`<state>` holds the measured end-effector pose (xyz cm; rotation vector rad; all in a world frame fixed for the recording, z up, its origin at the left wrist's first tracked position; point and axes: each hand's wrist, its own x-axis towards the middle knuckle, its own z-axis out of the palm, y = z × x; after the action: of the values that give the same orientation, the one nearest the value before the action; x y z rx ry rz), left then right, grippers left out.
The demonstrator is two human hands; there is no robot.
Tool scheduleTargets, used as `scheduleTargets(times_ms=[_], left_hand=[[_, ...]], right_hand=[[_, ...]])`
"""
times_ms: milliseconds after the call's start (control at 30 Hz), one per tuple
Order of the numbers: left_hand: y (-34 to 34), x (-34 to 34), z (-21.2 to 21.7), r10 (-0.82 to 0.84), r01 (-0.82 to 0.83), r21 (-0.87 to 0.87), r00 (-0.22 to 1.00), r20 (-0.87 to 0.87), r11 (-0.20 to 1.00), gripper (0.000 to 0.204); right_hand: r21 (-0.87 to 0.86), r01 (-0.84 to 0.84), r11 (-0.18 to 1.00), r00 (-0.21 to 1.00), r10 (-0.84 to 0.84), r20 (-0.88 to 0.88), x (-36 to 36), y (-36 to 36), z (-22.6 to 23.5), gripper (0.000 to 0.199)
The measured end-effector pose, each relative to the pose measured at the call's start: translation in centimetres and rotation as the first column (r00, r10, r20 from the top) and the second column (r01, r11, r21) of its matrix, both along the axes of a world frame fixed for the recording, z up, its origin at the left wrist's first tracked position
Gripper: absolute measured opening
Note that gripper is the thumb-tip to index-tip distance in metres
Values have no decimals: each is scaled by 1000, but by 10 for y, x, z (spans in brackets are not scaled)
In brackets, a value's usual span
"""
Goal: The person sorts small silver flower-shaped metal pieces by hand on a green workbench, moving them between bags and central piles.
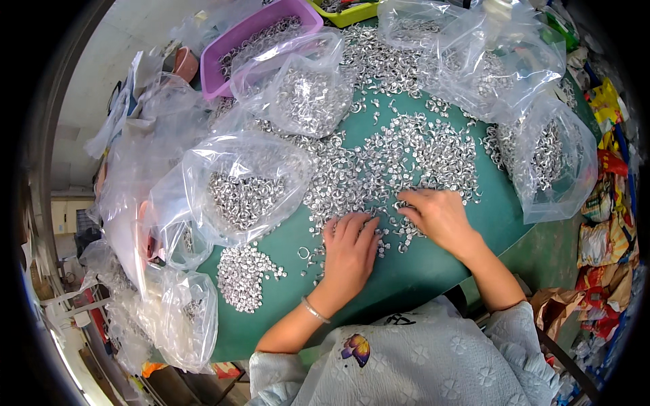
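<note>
Small shiny silver metal pieces, many curved like open rings, lie in a loose heap (345,179) on the green tabletop. My left hand (349,247) rests at the near edge of this heap, its fingers stretched out over the pieces. To its right, my right hand (440,218) reaches in with thumb and fingers bent together; what lies between the fingertips is too small to make out. A single larger ring (303,252) sits just left of my left hand. Farther left is a separate compact pile of small silver pieces (245,279).
Clear plastic bags of silver pieces stand at the left (247,199), back (308,98) and right (548,159). A purple basin (215,64) and a yellow-green tray (344,18) sit at the far edge. Colourful packaging (602,243) lies beyond the table's right edge.
</note>
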<state>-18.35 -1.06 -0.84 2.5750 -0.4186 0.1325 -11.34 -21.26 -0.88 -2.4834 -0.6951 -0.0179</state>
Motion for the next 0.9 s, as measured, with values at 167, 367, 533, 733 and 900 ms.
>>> scheduleTargets(times_ms=[167, 367, 533, 733, 900], left_hand=[[-12, 16, -3, 24, -24, 69, 1000, 7, 997, 43], [-6, 10, -8, 5, -6, 31, 999, 37, 999, 41], [-10, 28, 5, -26, 29, -60, 999, 46, 998, 40], [-57, 109, -6, -210, 231, -185, 969, 128, 955, 35], [-82, 148, -30, -277, 275, 32, 952, 134, 961, 24]], right_hand=[[-239, -43, 970, 999, 44, -1, -8, 19, -4, 16], [-88, 26, 996, 1000, -25, 7, -7, 13, -5, 14], [657, 291, 695, 910, 10, -414, 0, -21, -9, 13], [584, 804, 108, 520, 347, -781, 8, -52, 12, 14], [626, 765, 152, 562, 316, -764, 25, -72, 3, 22]])
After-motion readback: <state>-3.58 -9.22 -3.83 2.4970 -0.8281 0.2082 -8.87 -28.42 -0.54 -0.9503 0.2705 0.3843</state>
